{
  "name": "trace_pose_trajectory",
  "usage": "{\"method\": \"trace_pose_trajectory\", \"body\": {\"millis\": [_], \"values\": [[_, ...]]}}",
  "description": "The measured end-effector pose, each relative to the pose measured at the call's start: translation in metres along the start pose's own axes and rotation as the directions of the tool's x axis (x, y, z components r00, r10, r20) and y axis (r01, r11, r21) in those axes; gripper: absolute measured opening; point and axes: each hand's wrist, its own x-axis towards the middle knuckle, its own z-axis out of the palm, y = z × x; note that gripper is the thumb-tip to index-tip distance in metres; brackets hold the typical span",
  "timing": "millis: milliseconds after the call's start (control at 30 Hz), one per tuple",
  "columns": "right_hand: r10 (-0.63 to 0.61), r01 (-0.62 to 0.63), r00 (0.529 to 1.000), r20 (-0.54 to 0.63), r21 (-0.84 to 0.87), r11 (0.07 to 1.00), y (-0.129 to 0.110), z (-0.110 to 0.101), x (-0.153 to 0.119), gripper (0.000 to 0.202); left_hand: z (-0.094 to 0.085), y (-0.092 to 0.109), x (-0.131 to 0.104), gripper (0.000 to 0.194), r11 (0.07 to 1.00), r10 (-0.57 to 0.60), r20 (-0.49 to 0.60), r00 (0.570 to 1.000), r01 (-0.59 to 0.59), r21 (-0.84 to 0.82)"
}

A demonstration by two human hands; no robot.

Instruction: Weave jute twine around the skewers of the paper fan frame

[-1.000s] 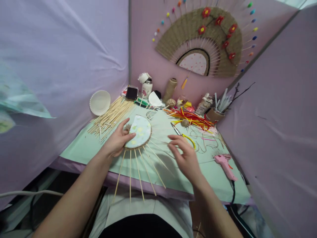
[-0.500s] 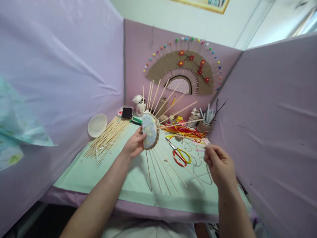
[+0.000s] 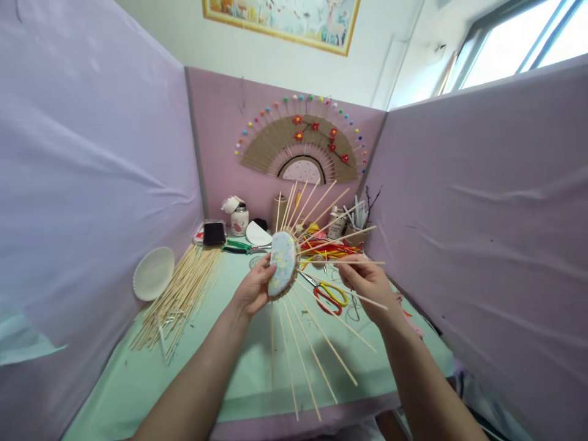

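Note:
A half-round piece covered in pale blue floral cloth is held up over the table, its curved edge facing right. Several thin wooden sticks fan out from that edge. My left hand grips the flat side of the piece, thumb on the cloth. Among the sticks on the right is my right hand, its fingers pinched together; whatever they hold is too small to make out. Behind the sticks, scissors with red and yellow handles lie on the table beside loose grey cord.
Loose sticks and a white bowl are at the left. Green-handled pliers, a jar and red and yellow strips lie farther back. A finished fan hangs on the back panel.
My right hand has moved left, closer to the cloth-covered piece and in among its sticks. My left hand still holds the piece. The view has shifted up and to the right.

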Motion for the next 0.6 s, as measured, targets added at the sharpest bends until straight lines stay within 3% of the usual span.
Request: {"method": "trace_pose_trajectory", "body": {"millis": [133,300,600], "values": [[0.094,-0.094,0.995,-0.019,0.031,0.995,0.011,0.019,0.0,0.027,0.001,-0.002,-0.005,0.053,0.998,-0.034,-0.079,0.996,0.03,-0.047],[0.25,-0.248,0.968,-0.031,0.059,0.967,0.035,0.039,0.0,0.027,-0.001,-0.002,-0.008,0.055,0.998,0.005,-0.198,0.98,-0.018,-0.061],[0.242,-0.237,0.969,-0.043,0.096,0.967,0.058,0.031,0.003,0.03,-0.007,-0.002,-0.004,0.058,0.996,0.003,-0.236,0.972,-0.023,-0.084]]}}
